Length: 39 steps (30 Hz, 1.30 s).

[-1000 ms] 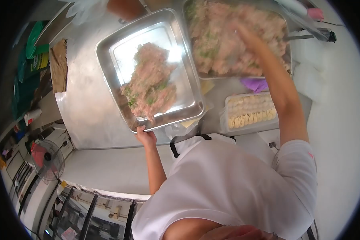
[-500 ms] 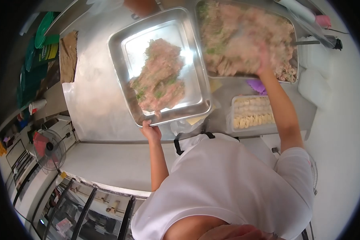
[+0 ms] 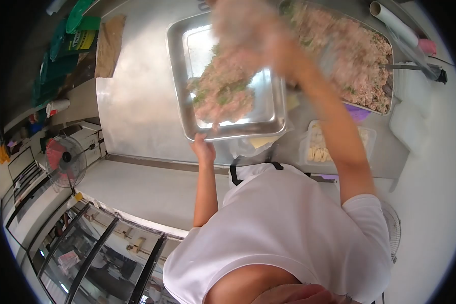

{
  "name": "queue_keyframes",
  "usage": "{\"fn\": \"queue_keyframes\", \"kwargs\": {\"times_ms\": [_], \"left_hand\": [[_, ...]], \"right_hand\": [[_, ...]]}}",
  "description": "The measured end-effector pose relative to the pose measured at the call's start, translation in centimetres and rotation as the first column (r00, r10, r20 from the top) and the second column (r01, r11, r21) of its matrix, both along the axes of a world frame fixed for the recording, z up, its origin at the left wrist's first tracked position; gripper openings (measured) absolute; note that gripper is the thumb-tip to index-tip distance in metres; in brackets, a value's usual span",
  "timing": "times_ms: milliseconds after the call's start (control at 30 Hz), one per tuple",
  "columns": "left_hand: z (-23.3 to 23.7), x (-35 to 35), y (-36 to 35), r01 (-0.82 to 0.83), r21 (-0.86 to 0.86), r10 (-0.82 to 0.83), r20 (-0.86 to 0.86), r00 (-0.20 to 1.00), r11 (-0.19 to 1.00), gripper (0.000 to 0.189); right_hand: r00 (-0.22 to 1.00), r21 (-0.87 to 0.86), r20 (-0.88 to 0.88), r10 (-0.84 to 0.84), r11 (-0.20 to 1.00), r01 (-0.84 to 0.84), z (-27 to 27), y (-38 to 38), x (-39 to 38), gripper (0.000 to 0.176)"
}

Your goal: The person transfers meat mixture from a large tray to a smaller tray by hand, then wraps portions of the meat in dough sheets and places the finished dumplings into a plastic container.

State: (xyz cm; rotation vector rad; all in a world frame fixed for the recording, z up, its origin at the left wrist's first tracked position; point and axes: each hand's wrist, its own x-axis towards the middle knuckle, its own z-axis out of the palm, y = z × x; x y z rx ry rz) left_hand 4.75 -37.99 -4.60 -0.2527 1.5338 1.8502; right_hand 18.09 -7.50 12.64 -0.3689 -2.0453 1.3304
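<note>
My left hand [image 3: 203,147] is closed on the near left corner of a steel tray [image 3: 181,96]. Inside that tray lies a mound of minced meat [image 3: 225,96] flecked with green. My right hand [image 3: 288,57], smeared by motion, is over the tray's right side and carries a large blurred clump of minced meat [image 3: 243,23]. To the right stands a second steel tray [image 3: 388,104], filled with more of the same mix. A grey handle [image 3: 408,67] sticks out over its right rim.
A clear plastic box of pale dumplings [image 3: 319,153] sits near the counter's front edge, partly behind my right forearm. Purple plastic [image 3: 358,113] lies by the filled tray. Brown cardboard [image 3: 111,46] is at the left, and a plastic-film roll [image 3: 390,20] at the far right.
My right hand has moved left from the filled tray to above the other tray, bringing a clump of minced meat. My left hand keeps its hold on the tray corner. The view has shifted.
</note>
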Motion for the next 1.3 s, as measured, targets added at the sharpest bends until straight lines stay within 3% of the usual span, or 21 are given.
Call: {"fn": "queue_keyframes", "kwargs": {"times_ms": [67, 100, 167, 233, 300, 367, 433, 467, 500, 567, 600, 633, 700, 833, 1033, 1067, 1100, 1167, 1233, 1267, 1300], "left_hand": [[-0.2, 0.0, -0.2, -0.009, 0.001, 0.009, 0.004, 1.0, 1.0, 0.052], [-0.3, 0.1, -0.2, -0.008, 0.039, 0.008, -0.012, 1.0, 0.999, 0.051], [-0.8, -0.6, 0.3, -0.017, 0.094, 0.02, -0.033, 0.999, 0.995, 0.05], [-0.3, -0.6, 0.0, -0.034, 0.017, 0.032, 0.073, 0.997, 0.999, 0.048], [0.3, -0.2, 0.5, -0.085, -0.055, 0.09, 0.097, 0.991, 0.995, 0.047], [0.1, 0.0, 0.8, -0.061, 0.075, 0.064, -0.035, 0.997, 0.995, 0.034], [0.4, 0.3, 0.9, -0.111, 0.071, 0.113, -0.032, 0.993, 0.991, 0.03], [0.0, 0.2, 0.5, -0.082, 0.064, 0.086, -0.049, 0.995, 0.995, 0.031], [-0.2, 0.2, 0.3, -0.054, 0.056, 0.058, -0.067, 0.996, 0.997, 0.032], [0.0, 0.2, 0.5, -0.068, 0.071, 0.074, -0.086, 0.994, 0.995, 0.026], [0.4, 0.3, 0.5, -0.066, 0.033, 0.068, -0.068, 0.995, 0.997, 0.023], [0.5, 0.3, 0.4, -0.062, -0.005, 0.062, -0.048, 0.997, 0.998, 0.019], [0.3, 0.4, 0.3, -0.062, -0.003, 0.062, -0.064, 0.996, 0.998, 0.021], [0.5, 0.3, 0.4, -0.084, -0.073, 0.085, 0.012, 0.996, 0.994, 0.039], [0.3, 0.3, 0.2, -0.066, -0.133, 0.072, 0.042, 0.996, 0.989, 0.052], [-0.4, 0.2, -0.1, -0.057, -0.093, 0.058, 0.013, 0.998, 0.994, 0.05], [-0.8, 0.3, -0.3, -0.047, -0.055, 0.046, -0.02, 0.999, 0.997, 0.048], [-0.2, 0.6, 0.4, -0.106, -0.044, 0.106, -0.019, 0.994, 0.993, 0.043], [-0.6, 0.3, 0.2, -0.091, -0.029, 0.09, -0.024, 0.996, 0.995, 0.043], [-0.6, 0.1, 0.1, -0.068, 0.003, 0.068, -0.031, 0.997, 0.998, 0.045], [-0.1, 0.2, 0.4, -0.071, 0.003, 0.071, -0.028, 0.997, 0.997, 0.045]], "right_hand": [[0.988, 0.506, 0.119, -0.095, 0.862, 0.022, -5.0, -0.6, -4.1, 0.087], [0.989, 0.509, 0.116, -0.096, 0.86, 0.023, -5.3, -1.7, -4.0, 0.087], [0.907, 0.613, 0.247, -0.34, 0.78, 0.126, -4.8, -3.3, -3.7, 0.088], [0.914, 0.607, 0.224, -0.338, 0.783, 0.14, -3.8, -2.8, -2.9, 0.085], [0.942, 0.38, 0.18, -0.283, 0.903, 0.199, -3.1, -1.9, -1.8, 0.078], [0.94, 0.417, 0.131, -0.315, 0.878, 0.236, -4.1, -0.4, -2.0, 0.073], [0.9, 0.453, 0.07, -0.43, 0.817, 0.355, -3.7, 0.4, -2.8, 0.052], [0.907, 0.514, -0.084, -0.414, 0.762, 0.395, -3.5, 1.1, -3.8, 0.031], [0.91, 0.512, -0.09, -0.405, 0.765, 0.391, -2.3, 1.1, -5.0, 0.031], [0.975, 0.592, -0.153, -0.159, 0.775, 0.219, 0.0, 0.6, -7.7, 0.022], [0.995, 0.723, -0.074, -0.065, 0.684, 0.099, 0.8, 0.0, -9.3, 0.017], [0.995, 0.722, -0.075, -0.059, 0.686, 0.095, 0.5, -1.0, -11.1, 0.017], [0.864, 0.588, 0.5, -0.052, 0.753, -0.295, -1.4, -3.1, -13.9, 0.017], [0.906, 0.694, 0.394, -0.151, 0.696, -0.186, -6.0, -3.0, -16.9, 0.014], [0.794, 0.475, 0.602, -0.081, 0.835, -0.276, -5.2, -0.2, -18.4, 0.015], [0.829, 0.168, 0.559, 0.02, 0.976, -0.136, -2.9, 1.0, -16.8, 0.022], [0.872, -0.176, 0.481, 0.09, 0.984, -0.004, -1.7, 1.8, -15.2, 0.03], [0.985, -0.568, -0.017, 0.172, 0.809, -0.151, -2.0, 4.2, -12.8, 0.03], [0.994, -0.497, -0.112, 0.017, 0.865, -0.071, 3.9, 3.2, -7.5, 0.023], [0.985, -0.801, -0.069, -0.159, 0.597, 0.04, 7.1, 1.5, -5.5, 0.025], [0.997, -0.646, -0.071, -0.036, 0.763, -0.018, 3.8, 3.8, -1.6, 0.029]]}}
